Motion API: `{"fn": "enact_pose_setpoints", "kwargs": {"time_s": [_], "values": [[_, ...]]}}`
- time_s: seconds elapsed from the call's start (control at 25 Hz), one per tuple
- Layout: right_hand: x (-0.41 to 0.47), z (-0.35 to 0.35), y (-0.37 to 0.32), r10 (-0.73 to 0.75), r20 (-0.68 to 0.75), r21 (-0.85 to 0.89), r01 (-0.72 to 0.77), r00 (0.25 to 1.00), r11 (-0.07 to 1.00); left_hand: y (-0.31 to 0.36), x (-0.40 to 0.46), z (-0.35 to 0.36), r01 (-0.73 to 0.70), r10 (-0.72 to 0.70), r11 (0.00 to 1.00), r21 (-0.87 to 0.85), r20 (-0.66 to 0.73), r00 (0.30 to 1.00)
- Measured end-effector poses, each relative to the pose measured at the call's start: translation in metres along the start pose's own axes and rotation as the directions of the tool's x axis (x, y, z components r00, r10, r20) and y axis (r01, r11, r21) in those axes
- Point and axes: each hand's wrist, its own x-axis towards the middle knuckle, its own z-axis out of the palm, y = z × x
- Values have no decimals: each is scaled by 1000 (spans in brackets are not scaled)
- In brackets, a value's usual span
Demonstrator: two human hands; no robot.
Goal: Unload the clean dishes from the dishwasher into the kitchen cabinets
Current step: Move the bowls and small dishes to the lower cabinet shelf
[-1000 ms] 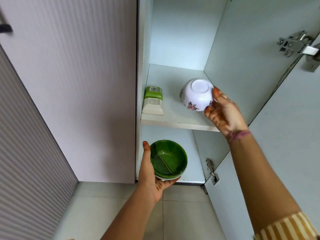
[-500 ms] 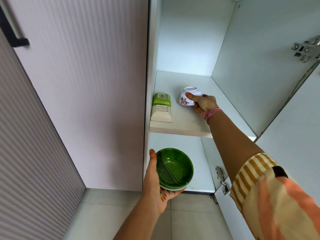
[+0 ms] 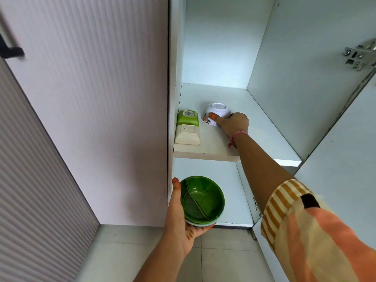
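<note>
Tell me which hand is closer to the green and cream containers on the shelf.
The right hand, gripping the white bowl just beside the containers on the same shelf. The left hand is well below, holding the green bowl.

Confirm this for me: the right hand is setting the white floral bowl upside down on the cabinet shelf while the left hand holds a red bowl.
Not quite. In the head view the left hand holds a green bowl, not red. The rest stands: the right hand grips the white floral bowl upside down on the cabinet shelf.

one head-worn view looks forward into an open cabinet (image 3: 274,64) close ahead.
</note>
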Motion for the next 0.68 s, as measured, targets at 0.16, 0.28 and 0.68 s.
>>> {"fn": "enact_pose_setpoints", "kwargs": {"time_s": [0.16,0.28,0.68], "values": [[-23,-16,-3,10,107,2,-10,994,1000,0,-3,1,-17,17,1000,-10,-4,1000],[-88,-40,13,-224,70,141,213,972,967,1,-3,-2,-44,44,999,19,5,999],[-203,-58,74,-564,665,-22,768,490,640,-7,-3,5,-14,12,1000,9,113,994]]}}
